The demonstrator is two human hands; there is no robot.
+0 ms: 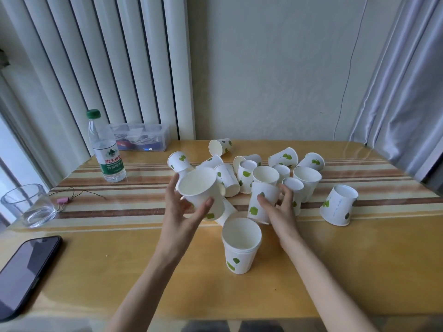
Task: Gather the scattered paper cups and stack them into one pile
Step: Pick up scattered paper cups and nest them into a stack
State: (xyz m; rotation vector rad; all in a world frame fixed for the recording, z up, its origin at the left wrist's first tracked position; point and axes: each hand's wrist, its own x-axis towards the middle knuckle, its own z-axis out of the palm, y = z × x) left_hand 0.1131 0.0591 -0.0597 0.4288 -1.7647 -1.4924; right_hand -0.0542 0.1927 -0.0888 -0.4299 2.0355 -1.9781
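Note:
A short stack of white paper cups with green leaves (241, 245) stands upright at the table's front middle. My left hand (182, 209) holds one cup (200, 190) tilted with its mouth toward me, above and left of the stack. My right hand (278, 207) grips a second cup (262, 200), which sits mouth up among the others. Behind them, several loose cups (282, 159) lie or stand scattered across the striped runner. One upside-down cup (339, 204) sits apart on the right.
A water bottle (106, 149) and a clear plastic box (141, 137) stand at the back left. A glass bowl (27, 204) and a pink clip with wire (62, 201) sit at the left edge. A black phone (24, 271) lies front left.

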